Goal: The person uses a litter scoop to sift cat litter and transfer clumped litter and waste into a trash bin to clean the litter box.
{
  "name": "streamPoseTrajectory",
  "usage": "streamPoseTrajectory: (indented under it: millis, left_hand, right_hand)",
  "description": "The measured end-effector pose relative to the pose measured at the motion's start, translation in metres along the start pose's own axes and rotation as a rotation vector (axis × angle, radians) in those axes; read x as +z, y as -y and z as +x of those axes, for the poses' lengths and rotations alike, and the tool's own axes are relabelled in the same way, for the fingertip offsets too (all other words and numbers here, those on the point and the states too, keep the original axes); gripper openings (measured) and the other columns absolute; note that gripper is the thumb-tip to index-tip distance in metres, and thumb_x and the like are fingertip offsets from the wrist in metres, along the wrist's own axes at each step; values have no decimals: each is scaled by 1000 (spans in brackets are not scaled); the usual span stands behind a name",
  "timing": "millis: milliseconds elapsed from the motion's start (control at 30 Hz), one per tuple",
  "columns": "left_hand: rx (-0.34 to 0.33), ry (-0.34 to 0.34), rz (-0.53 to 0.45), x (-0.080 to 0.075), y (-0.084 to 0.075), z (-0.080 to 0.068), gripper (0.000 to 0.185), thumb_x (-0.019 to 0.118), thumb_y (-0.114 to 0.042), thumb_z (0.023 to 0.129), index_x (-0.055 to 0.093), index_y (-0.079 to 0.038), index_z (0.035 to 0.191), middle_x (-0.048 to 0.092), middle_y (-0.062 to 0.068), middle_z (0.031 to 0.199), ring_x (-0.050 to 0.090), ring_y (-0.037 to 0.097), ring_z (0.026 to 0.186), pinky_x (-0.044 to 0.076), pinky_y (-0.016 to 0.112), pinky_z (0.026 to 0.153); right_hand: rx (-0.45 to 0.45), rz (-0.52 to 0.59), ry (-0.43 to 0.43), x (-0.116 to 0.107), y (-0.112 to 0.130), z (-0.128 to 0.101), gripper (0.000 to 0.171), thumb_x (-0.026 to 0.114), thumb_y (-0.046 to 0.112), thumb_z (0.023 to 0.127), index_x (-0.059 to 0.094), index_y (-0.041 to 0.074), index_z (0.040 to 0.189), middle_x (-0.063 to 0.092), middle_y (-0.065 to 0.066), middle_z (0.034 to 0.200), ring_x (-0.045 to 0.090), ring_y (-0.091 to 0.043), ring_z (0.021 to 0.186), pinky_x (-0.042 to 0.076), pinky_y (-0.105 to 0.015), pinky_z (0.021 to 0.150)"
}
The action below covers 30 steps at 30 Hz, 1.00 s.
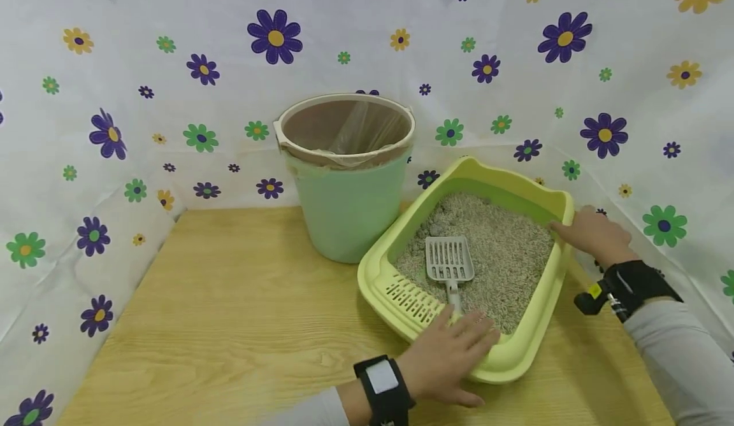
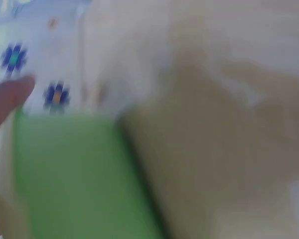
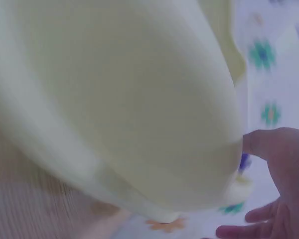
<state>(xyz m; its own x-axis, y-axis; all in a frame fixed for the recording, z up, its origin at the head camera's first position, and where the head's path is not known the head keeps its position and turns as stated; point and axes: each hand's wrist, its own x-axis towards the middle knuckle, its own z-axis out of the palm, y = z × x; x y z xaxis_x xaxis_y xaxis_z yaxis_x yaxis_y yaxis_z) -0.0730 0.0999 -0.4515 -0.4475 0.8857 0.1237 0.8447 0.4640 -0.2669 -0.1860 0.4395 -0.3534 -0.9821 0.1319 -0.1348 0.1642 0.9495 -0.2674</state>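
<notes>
A pale yellow litter tray (image 1: pixel 378 273) filled with grey litter (image 1: pixel 510 254) stands on the wooden table. A grey slotted scoop (image 1: pixel 449 260) lies on the litter, its handle pointing toward me. My left hand (image 1: pixel 459 343) lies over the tray's near rim with fingers fairly straight, covering the end of the scoop handle. My right hand (image 1: pixel 579 228) holds the far right rim, thumb on top. In the right wrist view the tray's outer wall (image 3: pixel 129 99) fills the frame, with my thumb (image 3: pixel 271 147) against its corner. The left wrist view is blurred; only a fingertip (image 2: pixel 7 99) shows.
A mint green bucket (image 1: pixel 346 209) lined with a clear bag stands just behind and left of the tray. The wooden table (image 1: pixel 229 324) stretches to the left. A flowered white sheet (image 1: pixel 115 95) closes in the back and both sides.
</notes>
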Motion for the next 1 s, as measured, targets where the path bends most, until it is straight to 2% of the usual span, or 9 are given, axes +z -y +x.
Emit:
streamPoseTrajectory:
  millis: [67, 133, 233, 367, 467, 567, 700, 833, 1000]
  left_hand:
    - [-15, -76, 10, 6, -15, 8, 103, 52, -84, 86, 37, -15, 160, 39, 3, 166, 30, 20, 156, 31, 48, 123]
    - [-32, -136, 9, 11, -27, 9, 96, 55, -80, 88, 42, -15, 156, 44, 3, 162, 35, 20, 154, 34, 47, 121]
    - [-45, -228, 4, 15, -34, 9, 88, 66, -75, 84, 49, -20, 150, 52, 0, 156, 43, 20, 149, 40, 45, 117]
    - [-33, -286, 7, 15, -29, 7, 86, 72, -75, 79, 53, -24, 146, 55, -2, 152, 47, 19, 146, 43, 41, 114]
    - [-18, -270, -1, 15, -17, 6, 86, 72, -76, 78, 53, -26, 146, 55, -5, 153, 45, 18, 147, 41, 40, 116]
    - [13, -217, -14, 15, 1, 4, 87, 72, -75, 78, 52, -28, 148, 52, -6, 155, 42, 17, 150, 37, 40, 119]
    - [68, -152, -23, 14, 20, -1, 87, 73, -72, 80, 49, -31, 152, 45, -7, 161, 35, 18, 154, 30, 42, 123]
    - [96, -90, -30, 17, 38, -7, 88, 74, -69, 82, 44, -35, 157, 37, -5, 167, 28, 22, 158, 28, 46, 125]
    - [86, -41, -79, 23, 57, -13, 85, 73, -63, 86, 38, -41, 159, 27, -5, 171, 18, 26, 161, 25, 51, 126]
  right_hand:
    - [2, 128, 40, 0, -17, 21, 89, 48, 52, 101, 26, -26, 136, 51, -38, 109, 56, -50, 95, 48, -58, 77]
    - [-22, 259, 60, 10, -29, 31, 91, 52, 37, 101, 6, -28, 144, 42, -43, 119, 51, -52, 102, 48, -56, 82]
    - [-80, 385, 20, 24, -37, 38, 83, 52, 17, 95, 1, -22, 147, 39, -39, 120, 48, -48, 101, 46, -47, 80]
    - [-111, 369, -39, 26, -32, 37, 82, 49, 10, 93, 1, -15, 154, 38, -40, 124, 46, -48, 101, 44, -49, 79]
    - [-137, 319, -85, 23, -31, 42, 87, 50, 9, 91, -2, -15, 157, 30, -48, 139, 41, -60, 114, 37, -68, 95]
    - [-152, 277, -114, 21, -31, 44, 88, 50, 8, 89, -2, -16, 157, 9, -49, 155, 21, -69, 136, 14, -79, 109]
    - [-102, 246, -126, 18, -38, 23, 85, 46, 8, 89, 1, -12, 158, -12, -44, 161, -1, -72, 142, 7, -83, 109]
    - [-75, 217, -164, 21, -44, -5, 79, 42, 7, 90, 7, -10, 159, -10, -45, 161, -5, -72, 144, 3, -82, 111]
    - [-7, 246, -195, 27, -48, -39, 75, 39, 10, 92, 13, -8, 160, -12, -42, 162, -14, -66, 148, -4, -83, 111]
